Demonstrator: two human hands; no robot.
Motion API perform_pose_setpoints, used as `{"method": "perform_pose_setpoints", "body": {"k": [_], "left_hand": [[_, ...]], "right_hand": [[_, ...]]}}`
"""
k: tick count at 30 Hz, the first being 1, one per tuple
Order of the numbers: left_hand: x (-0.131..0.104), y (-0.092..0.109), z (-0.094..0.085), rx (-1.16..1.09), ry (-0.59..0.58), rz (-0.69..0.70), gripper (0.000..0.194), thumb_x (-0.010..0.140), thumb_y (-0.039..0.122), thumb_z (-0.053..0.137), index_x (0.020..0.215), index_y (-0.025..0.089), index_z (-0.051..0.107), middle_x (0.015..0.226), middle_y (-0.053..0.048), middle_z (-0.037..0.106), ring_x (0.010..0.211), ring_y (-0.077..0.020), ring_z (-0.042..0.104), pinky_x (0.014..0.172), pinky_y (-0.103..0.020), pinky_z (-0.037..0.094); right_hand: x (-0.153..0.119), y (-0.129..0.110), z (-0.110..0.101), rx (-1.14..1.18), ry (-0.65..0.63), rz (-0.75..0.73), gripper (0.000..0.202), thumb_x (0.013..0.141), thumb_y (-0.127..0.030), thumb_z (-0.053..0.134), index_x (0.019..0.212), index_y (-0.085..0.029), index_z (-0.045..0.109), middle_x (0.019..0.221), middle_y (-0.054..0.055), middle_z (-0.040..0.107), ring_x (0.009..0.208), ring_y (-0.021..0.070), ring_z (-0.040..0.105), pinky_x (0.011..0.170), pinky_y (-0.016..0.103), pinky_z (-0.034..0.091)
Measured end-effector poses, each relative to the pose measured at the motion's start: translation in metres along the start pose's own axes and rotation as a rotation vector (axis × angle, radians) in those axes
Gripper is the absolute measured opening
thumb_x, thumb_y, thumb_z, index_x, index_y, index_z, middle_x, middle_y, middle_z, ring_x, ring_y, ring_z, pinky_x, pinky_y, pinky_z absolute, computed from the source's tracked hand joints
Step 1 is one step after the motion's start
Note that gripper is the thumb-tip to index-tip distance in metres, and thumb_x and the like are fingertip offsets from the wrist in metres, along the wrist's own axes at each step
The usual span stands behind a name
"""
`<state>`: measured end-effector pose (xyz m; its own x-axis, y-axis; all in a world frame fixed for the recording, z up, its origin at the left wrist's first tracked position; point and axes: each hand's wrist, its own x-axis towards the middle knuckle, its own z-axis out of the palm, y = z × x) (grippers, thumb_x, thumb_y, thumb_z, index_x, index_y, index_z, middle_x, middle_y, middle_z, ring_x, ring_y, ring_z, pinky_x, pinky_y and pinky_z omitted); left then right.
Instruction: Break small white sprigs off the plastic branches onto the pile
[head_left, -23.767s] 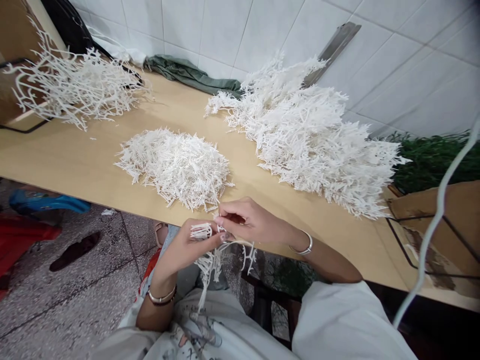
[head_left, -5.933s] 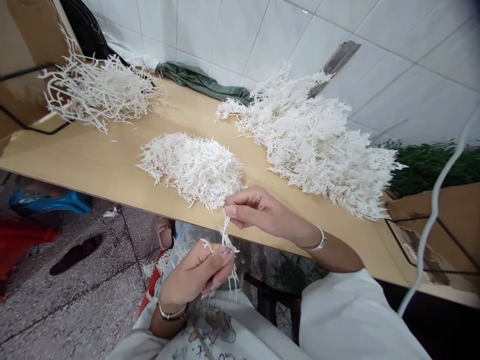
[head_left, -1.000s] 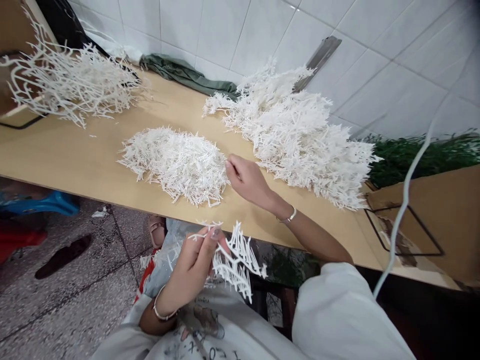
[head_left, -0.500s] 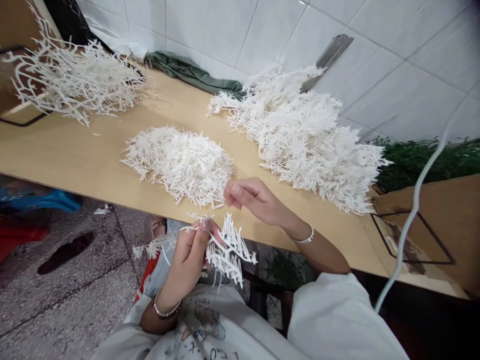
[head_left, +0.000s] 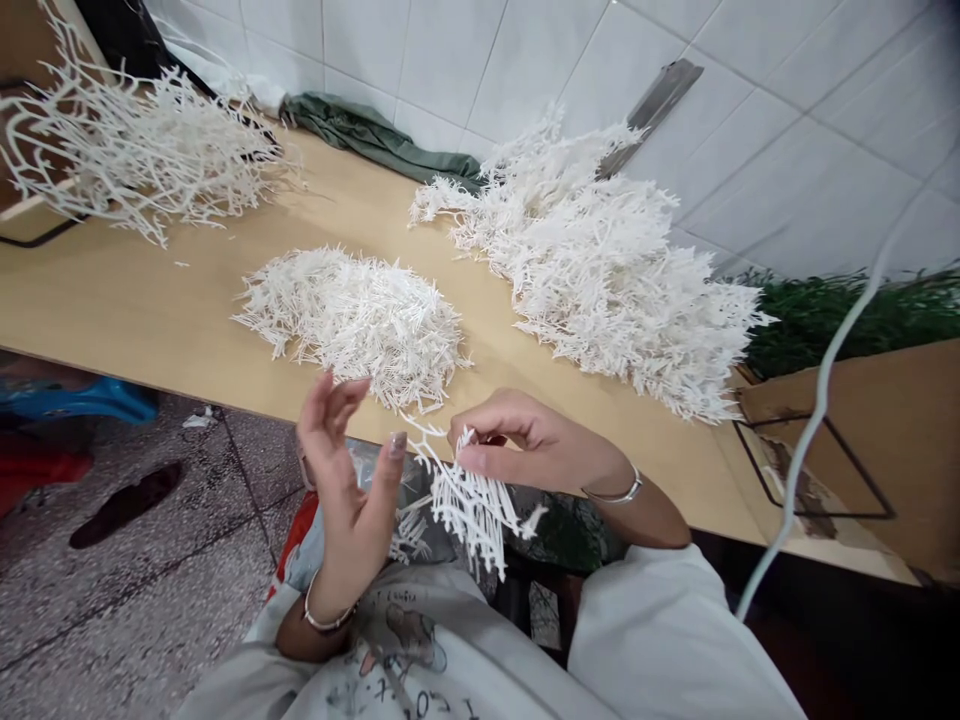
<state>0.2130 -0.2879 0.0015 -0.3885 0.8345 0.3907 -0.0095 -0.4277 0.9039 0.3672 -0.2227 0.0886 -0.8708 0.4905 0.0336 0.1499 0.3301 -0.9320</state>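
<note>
My right hand [head_left: 525, 440] pinches a white branched plastic piece [head_left: 472, 500], which hangs over my lap at the table's front edge. Just left of that piece, my left hand [head_left: 345, 490] is raised with fingers spread and nothing in it. Beyond both hands lies a heap of small white pieces [head_left: 352, 320] on the tan table [head_left: 172, 330]. A larger pile of white branched sprigs [head_left: 607, 270] leans toward the wall at the right. Bare white stems [head_left: 150, 150] are heaped at the far left.
A dark green cloth [head_left: 375, 135] lies along the tiled wall [head_left: 450, 60]. Green foliage [head_left: 847, 310] and a cardboard box [head_left: 862, 430] are at the right, where a pale cable [head_left: 817, 410] hangs in front. A blue object [head_left: 90, 400] is low at the left.
My left hand has let go of the branched piece and opened, moving slightly left and up. My right hand has come down and now holds the piece. The view has shifted slightly.
</note>
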Motion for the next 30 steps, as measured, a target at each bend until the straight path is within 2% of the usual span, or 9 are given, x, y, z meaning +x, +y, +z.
{"method": "perform_pose_setpoints", "body": {"k": [3,7,10,14,17,19,23,26,30], "left_hand": [[0.001,0.010,-0.009,0.066,-0.138,0.116,0.031,0.087,0.014,0.052,0.116,0.023,0.057,0.121,-0.007,0.054,0.126,-0.0232,0.043,0.110,-0.041,0.028],[0.000,0.010,-0.019,-0.130,-0.511,-0.083,0.022,0.091,0.016,0.042,0.077,0.019,0.058,0.101,-0.005,0.062,0.107,-0.0212,0.055,0.099,-0.037,0.040],[-0.005,-0.004,-0.022,-0.209,-0.586,-0.246,0.024,0.094,0.027,0.039,0.085,0.020,0.060,0.092,-0.006,0.063,0.096,-0.0215,0.057,0.092,-0.036,0.043],[-0.013,-0.018,-0.023,-0.252,-0.742,-0.284,0.043,0.095,0.047,0.033,0.105,0.021,0.066,0.100,-0.008,0.066,0.104,-0.0242,0.056,0.096,-0.036,0.042],[-0.012,-0.016,-0.019,-0.447,-0.940,-0.265,0.059,0.089,0.063,0.032,0.100,0.019,0.070,0.093,-0.010,0.068,0.088,-0.0239,0.061,0.083,-0.036,0.048],[-0.008,-0.010,-0.015,-0.517,-1.022,-0.290,0.054,0.088,0.059,0.042,0.095,0.015,0.071,0.090,-0.010,0.069,0.082,-0.0220,0.062,0.080,-0.034,0.049],[-0.003,-0.001,-0.011,-0.477,-0.938,-0.392,0.033,0.091,0.038,0.051,0.091,0.013,0.073,0.093,-0.009,0.071,0.092,-0.0218,0.064,0.088,-0.032,0.047],[-0.003,0.001,-0.013,-0.452,-0.812,-0.433,0.031,0.089,0.041,0.055,0.094,0.016,0.073,0.095,-0.007,0.072,0.096,-0.0227,0.063,0.090,-0.033,0.047],[-0.007,0.002,-0.013,-0.350,-0.636,-0.561,0.032,0.089,0.041,0.055,0.080,0.017,0.073,0.088,-0.006,0.072,0.097,-0.0231,0.063,0.095,-0.036,0.045]], "right_hand": [[0.001,-0.005,0.004,0.061,-0.060,0.000,0.033,0.091,-0.020,0.048,0.061,-0.017,0.036,0.058,-0.008,0.026,0.049,0.0032,0.023,0.045,0.019,0.021],[0.000,-0.012,0.010,0.005,-0.054,0.009,0.027,0.092,-0.018,0.046,0.066,-0.016,0.041,0.058,-0.008,0.027,0.048,0.0035,0.024,0.046,0.018,0.023],[-0.002,-0.017,0.013,-0.125,0.002,-0.004,0.030,0.093,-0.021,0.046,0.065,-0.017,0.039,0.058,-0.007,0.029,0.049,0.0033,0.026,0.046,0.017,0.024],[-0.002,-0.018,0.017,-0.289,0.045,-0.009,0.026,0.094,-0.022,0.045,0.068,-0.016,0.044,0.053,-0.007,0.037,0.044,0.0023,0.029,0.043,0.015,0.025],[0.000,-0.015,0.020,-0.383,0.063,-0.004,0.026,0.094,-0.022,0.045,0.069,-0.016,0.046,0.050,-0.007,0.042,0.044,0.0022,0.035,0.044,0.014,0.028],[0.002,-0.013,0.021,-0.425,0.097,-0.033,0.026,0.093,-0.024,0.049,0.068,-0.015,0.048,0.051,-0.006,0.043,0.045,0.0026,0.036,0.045,0.014,0.029],[0.004,-0.009,0.021,-0.283,0.113,0.059,0.023,0.092,-0.027,0.051,0.072,-0.015,0.050,0.052,-0.007,0.045,0.040,0.0016,0.037,0.039,0.013,0.026],[0.004,-0.007,0.020,-0.085,0.107,0.145,0.021,0.092,-0.029,0.052,0.077,-0.016,0.049,0.054,-0.008,0.047,0.035,0.0009,0.041,0.034,0.012,0.027],[0.005,0.001,0.018,0.088,0.174,0.091,0.016,0.095,-0.031,0.047,0.085,-0.018,0.046,0.057,-0.007,0.048,0.037,0.0025,0.046,0.035,0.012,0.031]]}}
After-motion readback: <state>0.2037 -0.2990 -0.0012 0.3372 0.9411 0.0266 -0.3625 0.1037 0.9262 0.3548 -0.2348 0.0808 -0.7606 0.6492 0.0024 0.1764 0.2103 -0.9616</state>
